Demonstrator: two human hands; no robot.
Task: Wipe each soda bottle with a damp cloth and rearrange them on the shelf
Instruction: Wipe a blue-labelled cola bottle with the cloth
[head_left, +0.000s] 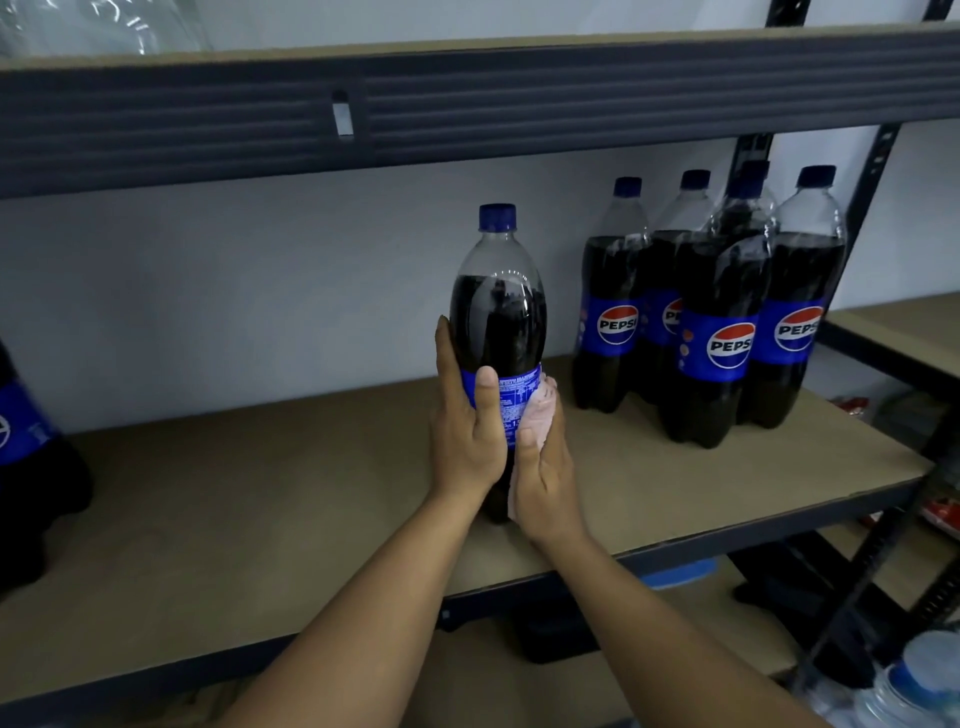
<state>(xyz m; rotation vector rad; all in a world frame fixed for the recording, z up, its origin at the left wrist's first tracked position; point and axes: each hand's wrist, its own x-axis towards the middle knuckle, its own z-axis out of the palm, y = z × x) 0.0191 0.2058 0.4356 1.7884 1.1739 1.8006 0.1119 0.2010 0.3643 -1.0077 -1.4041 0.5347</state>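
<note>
So the person's got one Pepsi bottle (497, 312) upright over the middle of the tan shelf board (234, 509), blue cap on top, dark soda up to the shoulder, label turned so the small print faces the camera. The left hand (465, 431) is wrapped around it at label height, thumb lying across the front of the blue label and fingers curled round the far left side, so that's a proper grip. The right hand (545, 473) sits a bit lower on the bottle's right side, holding a pink cloth (536, 410) bunched against the plastic, thumb on top of the cloth; the rest of those fingers go behind the bottle where I can't see them. Can't tell if the base is actually resting on the board or hovering just above it, the wrists cover that bit. Off to the right on the same board there's a tight cluster of four Pepsi bottles (719, 332), logos facing out, well apart from the held one. Another Pepsi bottle (26, 447) is cut off by the left edge. A dark metal beam (519, 109) of the upper shelf runs overhead, and clear water bottles (914, 686) peek in at bottom right.
</note>
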